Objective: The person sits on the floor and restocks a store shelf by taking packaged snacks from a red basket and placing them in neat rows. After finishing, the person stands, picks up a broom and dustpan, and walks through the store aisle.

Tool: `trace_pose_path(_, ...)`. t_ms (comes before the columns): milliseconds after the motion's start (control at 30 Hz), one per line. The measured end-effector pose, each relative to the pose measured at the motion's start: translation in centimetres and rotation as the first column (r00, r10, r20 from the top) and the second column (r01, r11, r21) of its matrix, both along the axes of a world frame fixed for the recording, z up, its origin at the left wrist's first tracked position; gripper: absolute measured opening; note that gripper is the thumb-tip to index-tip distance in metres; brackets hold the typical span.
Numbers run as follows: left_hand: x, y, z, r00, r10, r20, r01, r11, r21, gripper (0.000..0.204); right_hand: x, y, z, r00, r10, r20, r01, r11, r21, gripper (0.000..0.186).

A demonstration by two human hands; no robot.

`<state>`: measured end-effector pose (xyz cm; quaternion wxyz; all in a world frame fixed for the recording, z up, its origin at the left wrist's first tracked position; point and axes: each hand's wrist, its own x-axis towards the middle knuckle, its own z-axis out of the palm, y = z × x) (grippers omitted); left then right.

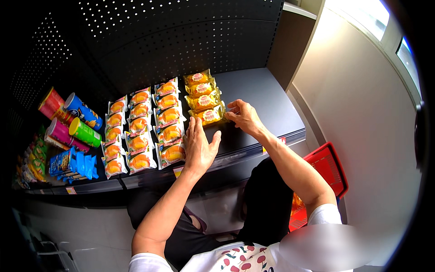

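A column of yellow-wrapped packaged cakes (203, 100) lies on the dark shelf. My left hand (199, 148) is open below the front pack's left end, fingers stretched upward and thumb apart; its fingertips are close to that pack. On the other side, my right hand (246, 117) has loosely bent fingers, spread from each other, at the right end of the front yellow pack (210, 116). Whether those fingertips touch the wrapper is hard to see. Left of the yellow packs, white-and-orange packaged cakes (170, 133) lie in three columns, the nearest column beside my left hand.
Snack canisters (84, 111) and blue snack bags (72, 164) stand at the left. Behind the goods rises a black perforated panel (181, 41). The grey shelf board (258, 88) extends to the right, ending near a wall. A red shopping basket (328, 170) is on the floor beside my right arm.
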<state>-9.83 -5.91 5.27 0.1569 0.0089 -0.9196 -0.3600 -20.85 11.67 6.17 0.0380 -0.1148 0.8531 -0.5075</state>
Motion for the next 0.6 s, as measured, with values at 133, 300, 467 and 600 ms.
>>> trace_pose_path(133,-0.1,-0.1,-0.1,1.0,0.026,0.003,-0.026,0.997,-0.078,0.08,0.6,-0.2,0.8,0.998,0.022,0.064,-0.02,0.999,-0.039,0.04)
trace_pose_path(300,0.1,-0.4,0.1,0.999,0.008,-0.05,-0.013,0.995,-0.095,0.077,0.6,0.3,0.9,0.996,0.047,0.071,-0.04,0.994,-0.105,0.04)
trace_pose_path(467,0.5,0.0,0.9,0.967,-0.081,-0.242,0.079,0.997,-0.019,0.065,1.1,3.0,2.1,1.0,-0.004,0.02,0.01,0.953,-0.302,0.035)
trace_pose_path(600,1.4,2.2,3.1,0.913,-0.226,-0.34,0.293,0.943,0.16,0.049,6.3,9.0,4.3,0.978,-0.172,-0.119,0.088,0.855,-0.512,0.027)
